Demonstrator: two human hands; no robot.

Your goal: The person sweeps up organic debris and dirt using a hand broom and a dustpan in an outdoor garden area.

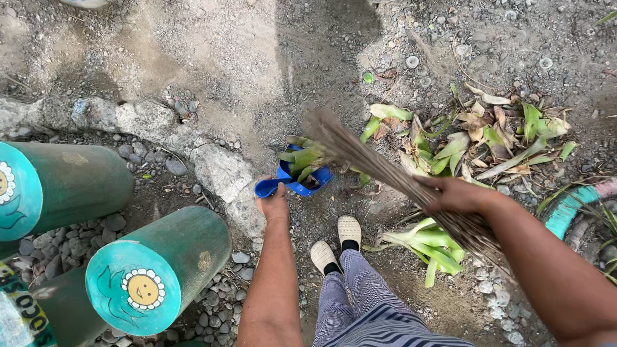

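Hands: left hand (274, 204) grips one dustpan (297, 180), right hand (455, 194) one broom (379, 168).

The dustpan (297, 181) is bright blue, the leaves (488, 138) green and yellowing tan. The broom (385, 170) is brown. Teal posts (157, 276) bear white-petalled yellow flowers. The trousers (360, 302) are grey-blue striped, the shoes (349, 230) cream.

Blue dustpan (297, 181) on dirt holding green leaves, stick broom (385, 173) angled over it

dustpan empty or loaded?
Loaded: green leaf pieces lie in the blue dustpan, which the left hand holds by its handle.
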